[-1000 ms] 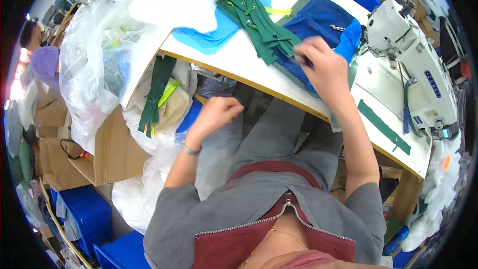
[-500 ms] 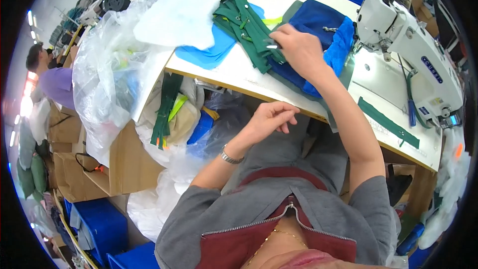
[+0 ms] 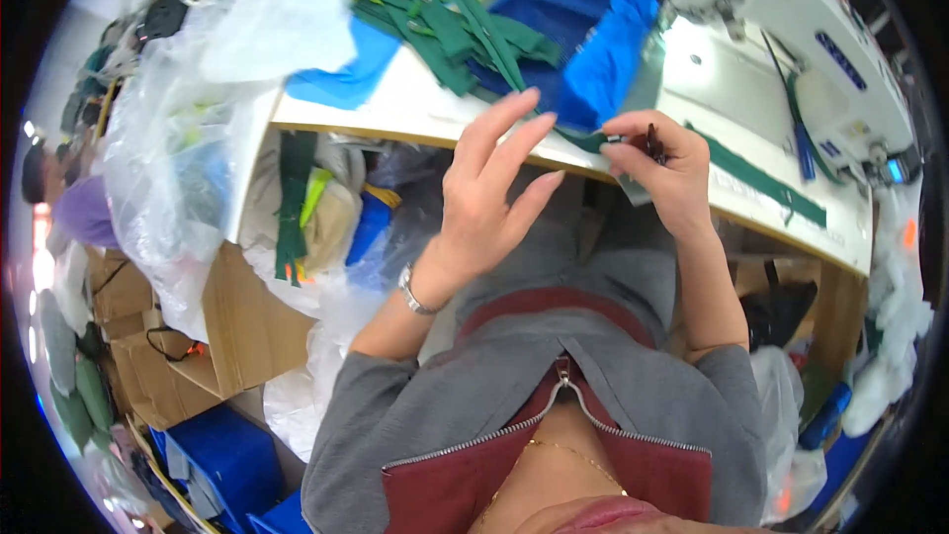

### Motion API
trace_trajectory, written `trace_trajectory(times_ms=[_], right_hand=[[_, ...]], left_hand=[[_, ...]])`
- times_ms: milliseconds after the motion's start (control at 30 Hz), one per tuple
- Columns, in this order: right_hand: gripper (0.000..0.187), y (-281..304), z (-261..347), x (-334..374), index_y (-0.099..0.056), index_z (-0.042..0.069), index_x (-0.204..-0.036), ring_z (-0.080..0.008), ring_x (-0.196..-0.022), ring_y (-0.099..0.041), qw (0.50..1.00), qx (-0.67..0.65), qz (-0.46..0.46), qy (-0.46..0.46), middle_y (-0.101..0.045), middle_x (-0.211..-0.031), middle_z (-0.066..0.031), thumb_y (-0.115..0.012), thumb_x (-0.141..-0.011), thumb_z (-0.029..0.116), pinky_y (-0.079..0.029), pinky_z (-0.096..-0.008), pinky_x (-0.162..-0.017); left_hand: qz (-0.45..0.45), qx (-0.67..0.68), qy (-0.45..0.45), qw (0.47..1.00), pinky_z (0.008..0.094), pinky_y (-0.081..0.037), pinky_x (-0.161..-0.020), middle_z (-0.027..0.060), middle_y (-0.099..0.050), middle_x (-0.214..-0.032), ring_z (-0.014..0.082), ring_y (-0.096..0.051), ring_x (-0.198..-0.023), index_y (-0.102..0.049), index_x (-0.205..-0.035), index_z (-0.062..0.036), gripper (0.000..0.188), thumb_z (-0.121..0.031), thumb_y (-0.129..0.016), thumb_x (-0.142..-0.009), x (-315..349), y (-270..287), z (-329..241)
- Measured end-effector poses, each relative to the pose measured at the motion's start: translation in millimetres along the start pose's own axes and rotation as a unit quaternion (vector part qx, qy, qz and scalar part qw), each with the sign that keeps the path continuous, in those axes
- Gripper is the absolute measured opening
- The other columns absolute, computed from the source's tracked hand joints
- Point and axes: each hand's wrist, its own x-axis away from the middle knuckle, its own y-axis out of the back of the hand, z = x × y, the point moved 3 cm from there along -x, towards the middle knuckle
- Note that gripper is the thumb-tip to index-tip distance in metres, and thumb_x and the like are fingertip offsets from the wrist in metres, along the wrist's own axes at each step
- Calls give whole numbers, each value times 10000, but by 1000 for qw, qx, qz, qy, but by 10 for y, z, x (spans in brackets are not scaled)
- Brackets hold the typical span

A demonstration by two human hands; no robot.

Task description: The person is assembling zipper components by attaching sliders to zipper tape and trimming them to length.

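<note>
My right hand (image 3: 664, 176) is closed at the table's front edge. Thumb and fingers pinch the end of a green zipper (image 3: 581, 138), where a small pale piece shows. A small dark object (image 3: 654, 144), too blurred to name, also sits in this hand. The zipper runs back towards a tangled pile of green zippers (image 3: 435, 35). My left hand (image 3: 486, 193) is open, fingers spread, near the strip; I cannot tell whether it touches. Beyond my hands lies a dark blue folded fabric piece (image 3: 561, 2) with a brighter blue part (image 3: 611, 54).
A white sewing machine (image 3: 791, 30) stands at the right, with another green strip (image 3: 756, 176) before it. Clear plastic bags (image 3: 163, 138) hang off the table's left end. Cardboard boxes (image 3: 252, 321) and a blue bin (image 3: 222, 455) stand lower left.
My right hand has come from the pile towards me, drawing out a green zipper's end. My left hand has risen to the table edge and spread its fingers. The view has shifted.
</note>
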Motion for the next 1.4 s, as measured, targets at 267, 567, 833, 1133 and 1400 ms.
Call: trace_trajectory(times_ms=[267, 567, 833, 1133, 1400], right_hand=[[186, 268, -375, 586, -599, -39, -953, -152, -665, -638, 968, -208, -82, -115, -631, -781, -94, -602, -793, 55, -463, -187, -504], [194, 245, -458, 615, -571, -23, -962, -148, -643, -621, 928, -356, -78, -81, -615, -748, -86, -603, -800, 78, -479, -215, -518], [125, 286, -409, 639, -601, 23, -891, -27, -518, -449, 960, -205, -175, -74, -524, -610, 16, -628, -795, 99, -325, -161, -447], [181, 137, -431, 758, -619, -18, -941, -60, -472, -460, 960, -194, -171, -104, -559, -636, -14, -616, -804, 100, -337, -187, -425], [165, 116, -555, 767, -615, -14, -916, -64, -444, -430, 944, -247, -176, -130, -520, -585, 4, -611, -805, 108, -310, -191, -407]], left_hand=[[200, 153, 178, 951, 277, -429, -590, 77, -602, -660, 194, -566, -578, -614, -792, -9, 126, -133, -625, -769, 96, -611, 0], [207, 321, 310, 871, 188, -433, -478, 29, -614, -695, 56, -546, -563, -626, -852, 10, 125, -105, -583, -831, 107, -661, -112], [106, 134, 123, 978, 229, -431, -464, 73, -608, -666, 115, -568, -540, -630, -857, -1, 129, -23, -650, -731, 70, -612, -293], [54, -38, -103, 993, 290, -456, -499, 72, -582, -695, 204, -574, -583, -618, -882, -14, 225, -5, -653, -660, 227, -806, -343], [138, -53, -77, 986, 299, -454, -516, 73, -562, -749, 201, -566, -629, -601, -933, -4, 263, -29, -650, -675, 316, -817, -401]])
